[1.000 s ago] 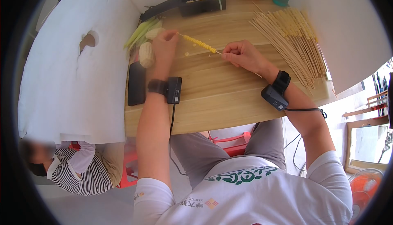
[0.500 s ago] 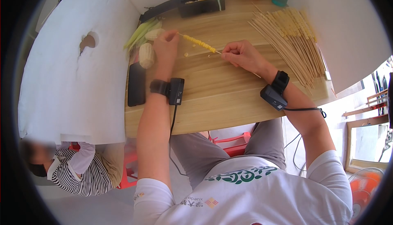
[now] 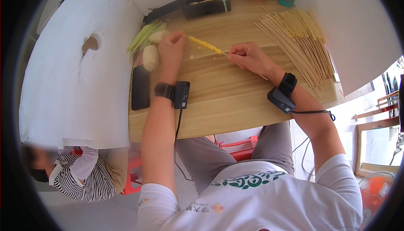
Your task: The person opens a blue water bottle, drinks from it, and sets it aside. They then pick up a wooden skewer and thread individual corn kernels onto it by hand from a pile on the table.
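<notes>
1. two hands shared one skewer (image 3: 206, 45) over the wooden table (image 3: 219, 100): the right hand (image 3: 248, 56) was pinched shut on its bare near end, the left hand (image 3: 171, 48) closed at its far tip.
2. yellow corn kernels (image 3: 204, 44) sat threaded along the stick's middle, held just above the boards.
3. the step looked like threading kernels; one loose kernel (image 3: 191, 57) lay under the stick.
4. a stripped cob (image 3: 150, 57) lay just beside the left hand, green husks (image 3: 145, 32) behind it, a phone (image 3: 140, 87) nearer.
5. the next move would likely call for picking a kernel and pushing it on squarely, without splitting it.
6. a skewer pile (image 3: 294, 37) lay well apart on the right.
</notes>
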Demonstrator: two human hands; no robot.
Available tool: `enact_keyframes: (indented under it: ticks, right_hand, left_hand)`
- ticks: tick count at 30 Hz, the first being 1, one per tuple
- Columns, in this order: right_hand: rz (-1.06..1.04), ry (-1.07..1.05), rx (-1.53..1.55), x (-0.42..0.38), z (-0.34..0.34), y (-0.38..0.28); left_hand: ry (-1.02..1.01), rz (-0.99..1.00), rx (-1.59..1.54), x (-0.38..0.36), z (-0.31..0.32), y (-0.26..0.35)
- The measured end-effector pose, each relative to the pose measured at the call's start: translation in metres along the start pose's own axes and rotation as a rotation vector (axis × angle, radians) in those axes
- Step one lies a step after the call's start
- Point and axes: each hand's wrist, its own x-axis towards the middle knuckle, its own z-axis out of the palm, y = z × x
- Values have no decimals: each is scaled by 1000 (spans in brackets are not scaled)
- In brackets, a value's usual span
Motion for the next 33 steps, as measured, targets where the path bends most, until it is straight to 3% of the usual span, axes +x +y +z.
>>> enact_keyframes:
  ticks: [20, 33]
  right_hand:
    - [1, 0, 85, 2, -2, -1]
    - [2, 2, 84, 1, -1, -3]
  left_hand:
    - [-58, -106, -252, -2, 3, 3]
    - [-117, -107, -246, -4, 9, 10]
